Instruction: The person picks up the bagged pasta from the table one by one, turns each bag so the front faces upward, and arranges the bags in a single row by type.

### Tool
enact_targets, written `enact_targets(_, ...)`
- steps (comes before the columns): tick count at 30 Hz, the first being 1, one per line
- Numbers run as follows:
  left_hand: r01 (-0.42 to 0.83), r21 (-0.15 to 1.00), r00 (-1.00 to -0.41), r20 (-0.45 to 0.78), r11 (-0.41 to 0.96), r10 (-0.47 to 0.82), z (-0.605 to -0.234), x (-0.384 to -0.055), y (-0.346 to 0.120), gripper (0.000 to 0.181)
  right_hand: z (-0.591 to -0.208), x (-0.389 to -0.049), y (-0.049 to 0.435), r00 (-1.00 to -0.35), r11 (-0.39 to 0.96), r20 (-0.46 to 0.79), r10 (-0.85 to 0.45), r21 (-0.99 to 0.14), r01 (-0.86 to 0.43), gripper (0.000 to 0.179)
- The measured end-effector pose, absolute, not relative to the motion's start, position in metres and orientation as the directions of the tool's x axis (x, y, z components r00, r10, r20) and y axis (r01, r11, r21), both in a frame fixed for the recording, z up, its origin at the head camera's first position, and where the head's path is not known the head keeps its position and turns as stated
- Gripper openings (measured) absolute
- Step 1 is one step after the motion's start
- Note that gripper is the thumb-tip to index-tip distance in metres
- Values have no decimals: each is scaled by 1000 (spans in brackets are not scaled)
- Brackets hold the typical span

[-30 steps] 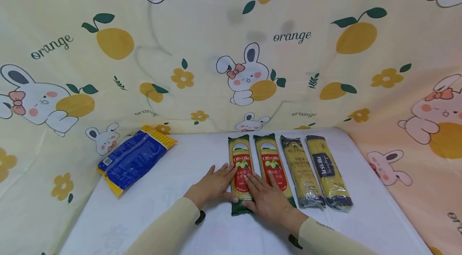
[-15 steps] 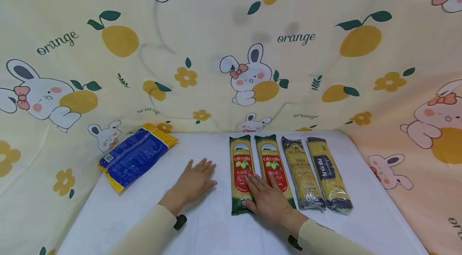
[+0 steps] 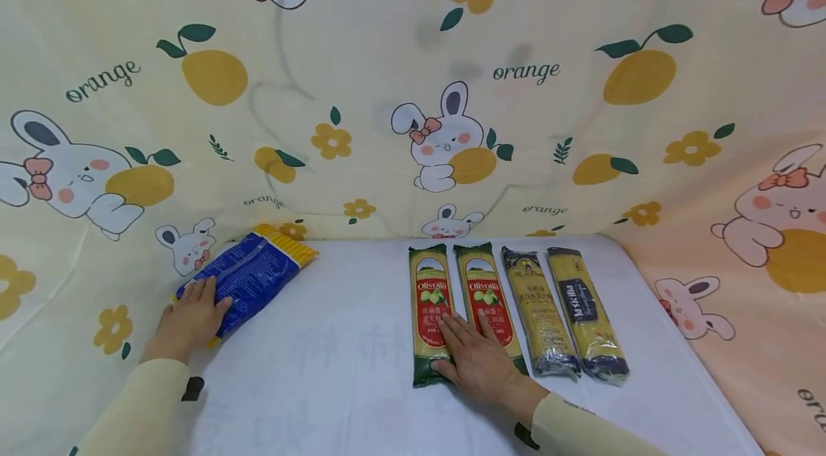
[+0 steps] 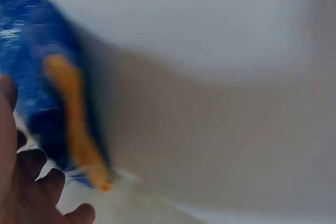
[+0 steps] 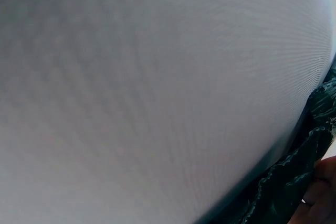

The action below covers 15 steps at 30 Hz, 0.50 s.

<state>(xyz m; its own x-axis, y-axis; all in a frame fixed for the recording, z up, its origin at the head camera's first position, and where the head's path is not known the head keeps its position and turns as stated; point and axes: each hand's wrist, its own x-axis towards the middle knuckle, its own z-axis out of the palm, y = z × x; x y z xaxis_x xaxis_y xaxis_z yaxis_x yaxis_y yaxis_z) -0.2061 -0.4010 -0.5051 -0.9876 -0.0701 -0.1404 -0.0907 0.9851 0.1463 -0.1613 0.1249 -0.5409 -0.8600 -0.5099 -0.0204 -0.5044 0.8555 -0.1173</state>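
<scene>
My left hand point(image 3: 189, 318) is at the lower left end of a blue and yellow plastic bag point(image 3: 261, 277), its fingers over the near edge. In the left wrist view, the fingers point(image 4: 39, 182) are spread beside the blurred bag; firm contact cannot be made out. My right hand point(image 3: 480, 363) rests flat across two red-labelled spaghetti packets, the left packet point(image 3: 430, 298) and the right packet point(image 3: 488, 291). Its thumb lies on the left packet's green end. The right wrist view shows mostly white cloth, with that dark green wrapper end point(image 5: 283, 187) by the fingertips.
Right of the red-labelled packets lie a gold pasta packet point(image 3: 540, 312) and another with a dark blue label point(image 3: 587, 312), side by side. White cloth point(image 3: 323, 370) covers the table. A rabbit-and-orange patterned curtain point(image 3: 361, 83) rises at the back and both sides.
The left hand has left the left spaghetti packet and moved leftward across the table to the blue bag. The right hand has stayed on the spaghetti packets.
</scene>
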Motion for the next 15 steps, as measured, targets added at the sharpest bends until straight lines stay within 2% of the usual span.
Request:
enact_targets(7, -64, 122, -988, -149, 990, -46, -513, -192, -390, 87, -543, -162, 125, -862, 860, -41, -505, -116, -498, 80)
enact_targets(15, 107, 52, -985, -131, 993, 113, -505, -179, -351, 76, -544, -161, 126, -862, 859, -39, -505, -128, -497, 80)
